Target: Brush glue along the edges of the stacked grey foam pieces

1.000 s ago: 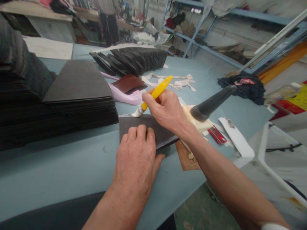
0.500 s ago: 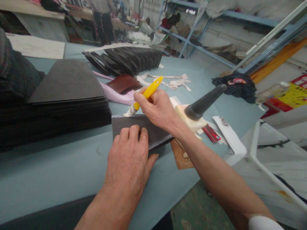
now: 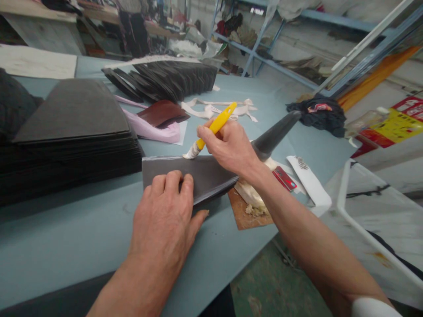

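My right hand [image 3: 231,143] is closed around the yellow handle of a paintbrush [image 3: 224,118]. White paste coats the bristles, which touch the far edge of a dark grey panel [image 3: 208,176]. This panel tops a thin stack, and whitish streaks run along its edges. My left hand [image 3: 168,207] presses on the near part of the panel, fingers laid over it and thumb spread out beside its near edge. Behind my right wrist, a cream-coloured container or block [image 3: 251,196] is partly hidden, with a dark cone-shaped handle [image 3: 276,134] rising from it.
A tall stack of dark panels [image 3: 76,114] stands at left, with a fanned row of dark pieces [image 3: 175,79] behind. Brown leather [image 3: 161,113], pink cloth [image 3: 155,130] and white strips [image 3: 211,110] lie beyond the brush. A red card-like box [image 3: 284,178] sits right.
The brush has moved right along the panel's far edge, away from its left corner. My left hand keeps its place on the panel. The whole view has shifted slightly.
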Demonstrator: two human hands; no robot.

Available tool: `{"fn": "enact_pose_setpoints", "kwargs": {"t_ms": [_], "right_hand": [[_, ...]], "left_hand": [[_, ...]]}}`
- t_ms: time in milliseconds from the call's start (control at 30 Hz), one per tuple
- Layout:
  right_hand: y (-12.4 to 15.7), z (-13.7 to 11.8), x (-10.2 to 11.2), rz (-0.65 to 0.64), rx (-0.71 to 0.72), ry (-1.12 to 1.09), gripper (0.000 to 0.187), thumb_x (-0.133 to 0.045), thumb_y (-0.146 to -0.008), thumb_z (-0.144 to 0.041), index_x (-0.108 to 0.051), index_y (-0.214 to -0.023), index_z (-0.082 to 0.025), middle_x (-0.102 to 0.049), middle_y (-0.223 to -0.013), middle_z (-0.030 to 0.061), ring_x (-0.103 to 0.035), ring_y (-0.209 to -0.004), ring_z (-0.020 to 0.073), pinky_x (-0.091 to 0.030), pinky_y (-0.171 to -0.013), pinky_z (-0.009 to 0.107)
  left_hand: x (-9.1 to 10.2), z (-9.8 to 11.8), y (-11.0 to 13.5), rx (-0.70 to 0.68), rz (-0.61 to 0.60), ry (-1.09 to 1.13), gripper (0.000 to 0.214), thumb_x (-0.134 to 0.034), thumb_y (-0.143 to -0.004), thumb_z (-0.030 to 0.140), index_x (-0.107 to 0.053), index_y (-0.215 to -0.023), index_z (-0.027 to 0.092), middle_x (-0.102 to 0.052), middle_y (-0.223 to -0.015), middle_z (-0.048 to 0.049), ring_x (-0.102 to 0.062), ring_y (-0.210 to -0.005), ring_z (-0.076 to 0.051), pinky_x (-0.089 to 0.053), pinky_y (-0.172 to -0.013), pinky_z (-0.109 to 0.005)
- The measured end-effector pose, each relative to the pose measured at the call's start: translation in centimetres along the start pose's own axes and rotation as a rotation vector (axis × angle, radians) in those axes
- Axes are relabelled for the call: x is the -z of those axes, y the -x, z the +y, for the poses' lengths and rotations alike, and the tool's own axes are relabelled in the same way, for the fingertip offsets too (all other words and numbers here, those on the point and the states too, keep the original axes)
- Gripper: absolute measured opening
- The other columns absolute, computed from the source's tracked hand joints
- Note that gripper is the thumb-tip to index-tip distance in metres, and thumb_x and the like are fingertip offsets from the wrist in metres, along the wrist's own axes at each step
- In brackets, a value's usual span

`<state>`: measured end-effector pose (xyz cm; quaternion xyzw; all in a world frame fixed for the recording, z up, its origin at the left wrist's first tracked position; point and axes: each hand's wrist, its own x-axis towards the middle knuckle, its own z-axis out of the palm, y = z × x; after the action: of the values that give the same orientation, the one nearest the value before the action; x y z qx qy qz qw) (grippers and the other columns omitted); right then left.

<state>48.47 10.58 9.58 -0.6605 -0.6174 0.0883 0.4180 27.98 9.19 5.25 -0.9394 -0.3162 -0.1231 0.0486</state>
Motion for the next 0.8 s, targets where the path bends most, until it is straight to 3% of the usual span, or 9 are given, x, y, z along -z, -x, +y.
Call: {"fn": "enact_pose_setpoints", "kwargs": {"t_ms": [200,400,567,800], "right_hand": [[0.4,0.5,1.0,0.032,-0.005,0.026,0.034,-0.057,-0.105,-0.034,-0.054,-0.072,-0.023,-0.052,-0.063,-0.0057,-0.050,-0.064,0.0118,-0.037,-0.066,0.030],[0.5,1.1,2.2,0.016,-0.004,0.100,0.039,-0.059,-0.104,-0.031,-0.050,-0.067,-0.023,-0.047,-0.062,-0.0064,-0.046,-0.062,0.0112,-0.034,-0.063,0.031],[0.7,1.8,3.3,0.030,-0.027,0.149,0.043,-0.061,-0.102,-0.030,-0.047,-0.062,-0.023,-0.045,-0.059,-0.0056,-0.043,-0.061,0.0118,-0.034,-0.063,0.032],[1.1,2.5,4.1,0.056,-0.062,0.194,0.036,-0.063,-0.102,-0.033,-0.059,-0.068,-0.021,-0.051,-0.060,-0.0048,-0.046,-0.060,0.0124,-0.033,-0.064,0.033]], "left_hand": [[0.0,0.0,-0.1,-0.014,0.015,-0.026,0.061,-0.079,-0.091,0.042,-0.065,-0.141,0.010,-0.064,-0.127,-0.0214,-0.062,-0.112,-0.038,-0.058,-0.093,-0.049],[0.5,0.4,-0.4,0.029,-0.051,-0.045,0.061,-0.079,-0.090,0.042,-0.067,-0.140,0.008,-0.066,-0.127,-0.0218,-0.062,-0.113,-0.040,-0.059,-0.095,-0.051],[0.0,-0.2,-0.1,-0.036,-0.019,-0.064,0.058,-0.072,-0.095,0.046,-0.064,-0.140,0.010,-0.063,-0.126,-0.0214,-0.061,-0.110,-0.040,-0.058,-0.091,-0.051],[0.0,-0.2,0.0,-0.041,-0.005,-0.073,0.059,-0.072,-0.095,0.044,-0.064,-0.141,0.007,-0.063,-0.126,-0.0225,-0.061,-0.109,-0.040,-0.058,-0.092,-0.052]]}}
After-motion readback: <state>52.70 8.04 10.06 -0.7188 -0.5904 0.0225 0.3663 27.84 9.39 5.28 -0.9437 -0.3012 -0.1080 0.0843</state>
